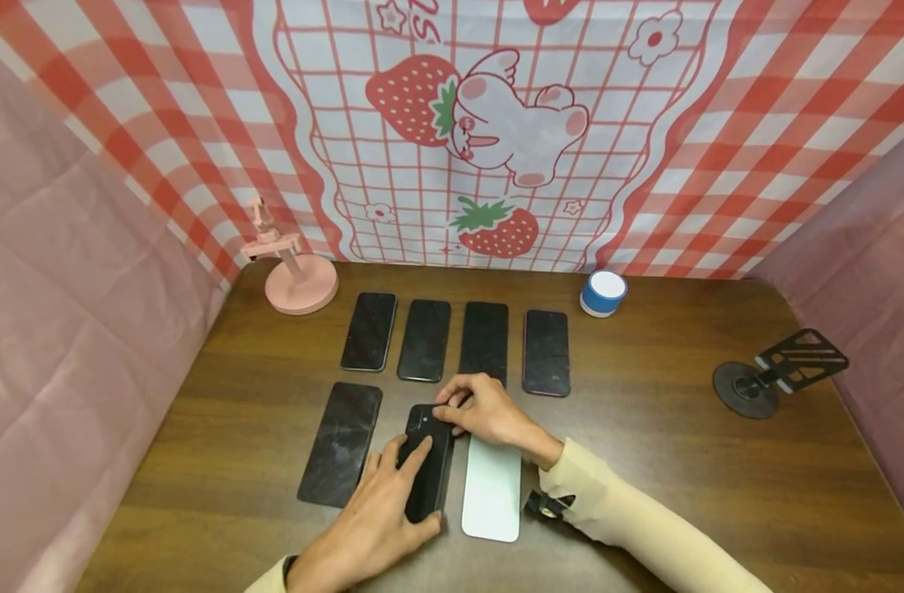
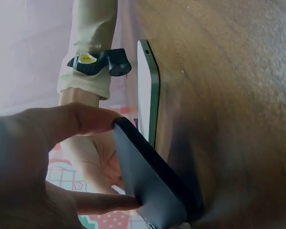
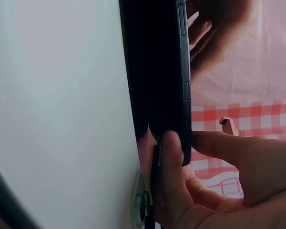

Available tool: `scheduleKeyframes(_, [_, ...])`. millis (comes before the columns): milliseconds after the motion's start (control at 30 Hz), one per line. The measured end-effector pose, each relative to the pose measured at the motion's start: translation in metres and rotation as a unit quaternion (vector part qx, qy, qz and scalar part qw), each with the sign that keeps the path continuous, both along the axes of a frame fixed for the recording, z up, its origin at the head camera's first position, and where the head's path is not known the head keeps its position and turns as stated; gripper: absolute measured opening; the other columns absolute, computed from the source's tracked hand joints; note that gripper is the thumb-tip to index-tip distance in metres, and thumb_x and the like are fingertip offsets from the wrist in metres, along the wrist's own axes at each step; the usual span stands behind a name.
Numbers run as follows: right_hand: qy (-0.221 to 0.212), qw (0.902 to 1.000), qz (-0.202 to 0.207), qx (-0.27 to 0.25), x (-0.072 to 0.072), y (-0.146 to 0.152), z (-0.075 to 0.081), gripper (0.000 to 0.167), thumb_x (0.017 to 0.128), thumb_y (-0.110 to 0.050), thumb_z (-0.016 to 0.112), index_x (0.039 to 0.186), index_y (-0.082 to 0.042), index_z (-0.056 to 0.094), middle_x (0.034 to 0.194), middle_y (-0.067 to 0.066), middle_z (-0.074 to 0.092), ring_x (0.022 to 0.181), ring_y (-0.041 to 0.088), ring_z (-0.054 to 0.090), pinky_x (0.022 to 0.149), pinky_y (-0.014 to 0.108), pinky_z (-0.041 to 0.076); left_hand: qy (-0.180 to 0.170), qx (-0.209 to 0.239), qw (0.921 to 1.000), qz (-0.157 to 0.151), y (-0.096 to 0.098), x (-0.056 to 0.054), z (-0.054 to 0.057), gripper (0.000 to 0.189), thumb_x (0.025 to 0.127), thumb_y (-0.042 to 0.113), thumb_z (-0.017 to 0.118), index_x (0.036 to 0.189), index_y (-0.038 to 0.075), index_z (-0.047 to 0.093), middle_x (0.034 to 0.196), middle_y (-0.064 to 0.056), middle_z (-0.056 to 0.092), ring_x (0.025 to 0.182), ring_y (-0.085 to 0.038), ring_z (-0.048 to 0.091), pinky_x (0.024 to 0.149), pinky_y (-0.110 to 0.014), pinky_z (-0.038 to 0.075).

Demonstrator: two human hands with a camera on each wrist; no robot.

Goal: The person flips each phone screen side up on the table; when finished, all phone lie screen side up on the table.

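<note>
A black phone (image 1: 430,478) with its camera side up is between my two hands, in the middle of the near row. My left hand (image 1: 374,515) grips it by the edges, thumb at the near right corner and fingers over the left side. With thumb and fingers, my right hand (image 1: 489,416) pinches its far right corner. The left wrist view shows this phone (image 2: 148,176) tilted, one edge raised off the table. Beside it, under the right wrist, lies a white phone (image 1: 492,498). To the left a dark phone (image 1: 341,445) lies flat.
Behind them several dark phones lie in a row, from the leftmost phone (image 1: 369,331) to the rightmost phone (image 1: 547,352). A pink stand (image 1: 301,284) is at the back left. A blue-and-white cylinder (image 1: 603,294) and a black stand (image 1: 748,389) are on the right.
</note>
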State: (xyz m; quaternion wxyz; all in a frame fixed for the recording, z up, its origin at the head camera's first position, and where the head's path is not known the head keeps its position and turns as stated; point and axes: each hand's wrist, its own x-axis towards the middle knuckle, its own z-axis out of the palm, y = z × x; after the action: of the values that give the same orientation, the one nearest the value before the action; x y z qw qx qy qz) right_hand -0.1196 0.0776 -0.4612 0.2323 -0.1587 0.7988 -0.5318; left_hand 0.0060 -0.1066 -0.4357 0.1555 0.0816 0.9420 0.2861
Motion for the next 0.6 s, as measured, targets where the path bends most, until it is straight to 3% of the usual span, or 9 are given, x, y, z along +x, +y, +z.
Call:
scheduleKeyframes(300, [-0.077, 0.9952, 0.005, -0.061, -0.004, 0.005, -0.002, 0.021, 0.1, -0.009, 0.067, 0.113, 0.007, 0.071, 0.089, 0.015, 0.073, 0.065, 0.011, 0.07, 0.069, 0.036, 0.064, 0.007, 0.02, 0.9998, 0.001, -0.006, 0.0, 0.001, 0.092, 0.079, 0.031, 0.085, 0.159, 0.015, 0.043, 0.155, -0.025, 0.045, 0.131, -0.041, 0.053, 0.099, -0.062, 0.052])
scheduleKeyframes(433, [-0.122, 0.9889, -0.004, -0.084, -0.004, 0.005, -0.001, 0.026, 0.101, -0.008, 0.066, 0.121, 0.009, 0.069, 0.087, 0.011, 0.074, 0.067, 0.011, 0.07, 0.071, 0.036, 0.065, 0.014, 0.027, 0.9995, 0.004, -0.009, -0.002, 0.0, 0.091, 0.079, 0.03, 0.084, 0.159, 0.015, 0.043, 0.153, -0.022, 0.048, 0.132, -0.04, 0.054, 0.1, -0.061, 0.051])
scheduleKeyframes(600, [-0.176, 0.978, -0.022, -0.109, -0.001, 0.006, 0.002, 0.03, 0.103, -0.006, 0.061, 0.129, 0.008, 0.065, 0.099, 0.012, 0.075, 0.074, 0.011, 0.073, 0.075, 0.031, 0.064, 0.024, 0.036, 0.9991, 0.001, -0.013, -0.002, -0.001, 0.091, 0.077, 0.03, 0.083, 0.158, 0.014, 0.044, 0.148, -0.017, 0.053, 0.131, -0.036, 0.056, 0.1, -0.058, 0.052])
